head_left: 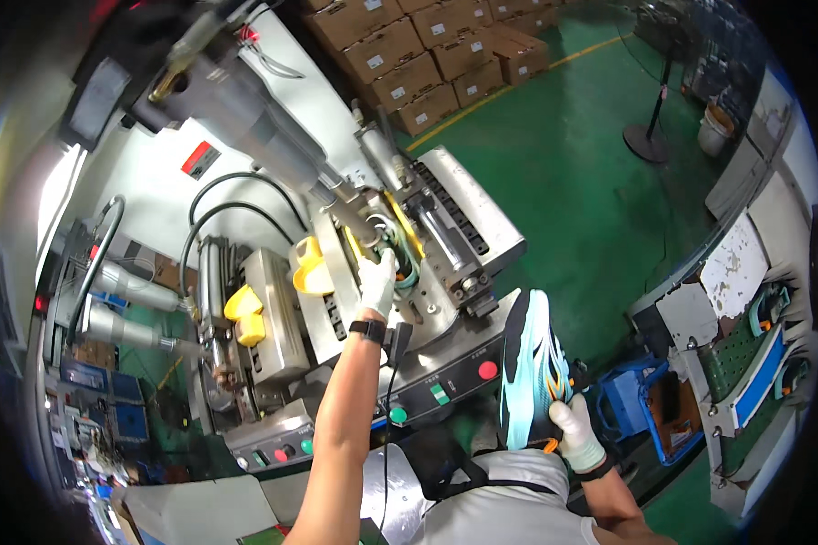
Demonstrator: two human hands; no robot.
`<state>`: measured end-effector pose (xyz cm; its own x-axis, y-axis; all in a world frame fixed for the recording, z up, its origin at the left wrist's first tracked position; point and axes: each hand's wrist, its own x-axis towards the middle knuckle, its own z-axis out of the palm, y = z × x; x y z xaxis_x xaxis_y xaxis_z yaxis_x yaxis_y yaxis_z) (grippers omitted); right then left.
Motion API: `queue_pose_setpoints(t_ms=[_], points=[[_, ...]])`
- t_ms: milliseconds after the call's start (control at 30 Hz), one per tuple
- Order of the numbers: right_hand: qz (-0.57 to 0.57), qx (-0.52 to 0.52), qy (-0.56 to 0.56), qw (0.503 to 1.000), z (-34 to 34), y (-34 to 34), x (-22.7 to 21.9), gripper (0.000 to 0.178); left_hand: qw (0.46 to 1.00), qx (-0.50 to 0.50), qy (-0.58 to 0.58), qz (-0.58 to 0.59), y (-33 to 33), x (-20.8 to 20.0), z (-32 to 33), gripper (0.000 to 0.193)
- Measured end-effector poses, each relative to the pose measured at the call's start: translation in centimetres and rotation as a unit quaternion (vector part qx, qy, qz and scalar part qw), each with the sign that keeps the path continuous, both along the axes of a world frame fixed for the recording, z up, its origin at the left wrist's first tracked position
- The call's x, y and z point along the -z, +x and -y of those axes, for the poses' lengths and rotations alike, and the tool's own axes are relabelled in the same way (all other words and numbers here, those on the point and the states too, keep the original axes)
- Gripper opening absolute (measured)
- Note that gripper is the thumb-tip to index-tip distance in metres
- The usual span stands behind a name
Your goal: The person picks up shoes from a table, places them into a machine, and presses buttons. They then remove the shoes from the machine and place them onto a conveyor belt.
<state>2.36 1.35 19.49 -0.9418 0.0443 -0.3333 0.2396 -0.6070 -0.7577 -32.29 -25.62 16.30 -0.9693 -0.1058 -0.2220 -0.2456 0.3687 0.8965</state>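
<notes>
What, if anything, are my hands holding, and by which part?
Your right hand grips a light-blue shoe near its heel end. Your left hand is at the machine; whether it holds anything can't be told.

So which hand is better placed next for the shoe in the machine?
Probably left: the left hand is at that shoe; the right hand is busy holding a light-blue running shoe.
</notes>
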Motion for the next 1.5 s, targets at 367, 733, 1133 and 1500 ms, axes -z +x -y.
queue_pose_setpoints(t_ms=[367,733,1133,1500], points=[[0.004,0.055,0.112,0.992,1.5,-1.4,0.0,0.063,0.981,-0.077,0.151,0.098,-3.7,2.2,1.4,0.027],[-0.097,-0.263,0.148,0.949,11.6,-28.6,-3.6,0.053,0.980,-0.041,0.179,-0.074,27.7,-7.8,12.7,0.021],[-0.186,-0.152,0.713,0.658,23.4,-45.6,11.2,0.039,0.910,-0.395,-0.109,0.059,60.1,8.2,18.8,0.034],[-0.437,-0.218,0.580,0.652,26.7,-12.2,6.0,0.081,0.834,-0.529,-0.063,0.144,57.7,18.2,17.3,0.060]])
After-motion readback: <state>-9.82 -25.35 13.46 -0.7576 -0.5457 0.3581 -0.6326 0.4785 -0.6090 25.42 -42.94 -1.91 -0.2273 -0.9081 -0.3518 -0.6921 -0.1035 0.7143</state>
